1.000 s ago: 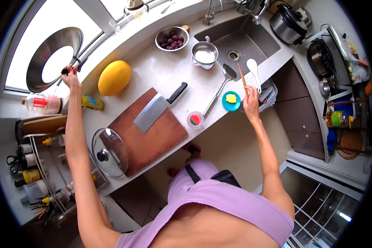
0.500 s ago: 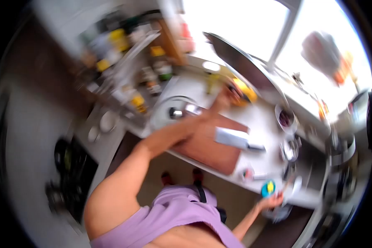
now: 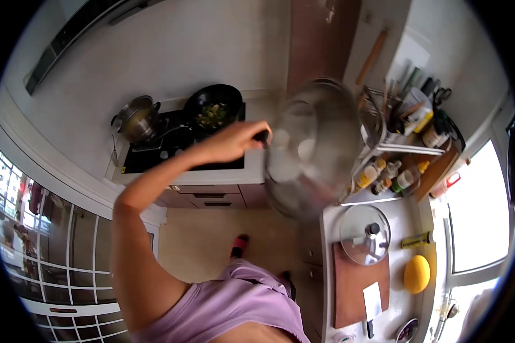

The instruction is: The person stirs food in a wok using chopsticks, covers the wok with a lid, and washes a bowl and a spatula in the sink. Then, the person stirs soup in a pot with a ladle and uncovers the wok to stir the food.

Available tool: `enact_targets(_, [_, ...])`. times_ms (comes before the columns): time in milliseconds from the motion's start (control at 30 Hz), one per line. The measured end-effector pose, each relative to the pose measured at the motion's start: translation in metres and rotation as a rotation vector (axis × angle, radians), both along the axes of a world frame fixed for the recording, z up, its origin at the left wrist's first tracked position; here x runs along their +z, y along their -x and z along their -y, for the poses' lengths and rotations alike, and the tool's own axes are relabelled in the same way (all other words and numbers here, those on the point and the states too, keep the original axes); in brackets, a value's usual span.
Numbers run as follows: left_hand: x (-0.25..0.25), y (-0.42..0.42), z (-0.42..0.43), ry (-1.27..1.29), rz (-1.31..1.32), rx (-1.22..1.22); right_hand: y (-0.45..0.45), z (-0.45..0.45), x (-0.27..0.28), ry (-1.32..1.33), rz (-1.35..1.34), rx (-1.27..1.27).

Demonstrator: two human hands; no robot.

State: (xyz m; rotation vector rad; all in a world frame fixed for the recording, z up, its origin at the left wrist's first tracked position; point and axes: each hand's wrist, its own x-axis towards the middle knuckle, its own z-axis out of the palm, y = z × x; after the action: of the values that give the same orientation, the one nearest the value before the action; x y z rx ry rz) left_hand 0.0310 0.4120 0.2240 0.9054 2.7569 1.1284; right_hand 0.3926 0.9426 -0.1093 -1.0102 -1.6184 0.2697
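My left hand point(image 3: 243, 140) grips the black knob of a large glass lid point(image 3: 320, 137). The lid is tilted almost upright and slightly blurred by motion, held between the stove and the counter. Left of that hand, a black wok point(image 3: 226, 100) with chopped green food point(image 3: 213, 115) in it sits on the black stove point(image 3: 140, 159). A steel pot point(image 3: 137, 120) stands beside the wok on the same stove. My right hand is out of the picture.
On the right counter, a smaller glass lid point(image 3: 365, 223) overlaps a wooden cutting board point(image 3: 349, 286) bearing a cleaver point(image 3: 372, 302). A yellow melon-like fruit point(image 3: 417, 274) lies nearby. Sauce bottles point(image 3: 403, 180) stand under a utensil rack point(image 3: 383, 147). Lower cabinets point(image 3: 217, 196) run below the stove.
My view has swung from the window counter toward the stove. My left hand has carried the large lid away from the window side. My right hand has left the view.
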Motion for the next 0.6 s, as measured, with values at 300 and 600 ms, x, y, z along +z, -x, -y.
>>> enact_targets(300, [-0.066, 0.206, 0.27, 0.557, -0.014, 0.247, 0.06, 0.107, 0.023, 0.0, 0.057, 0.008])
enact_targets(600, [-0.155, 0.302, 0.36, 0.728, 0.066, 0.161, 0.039, 0.175, 0.051, 0.033, 0.121, -0.102])
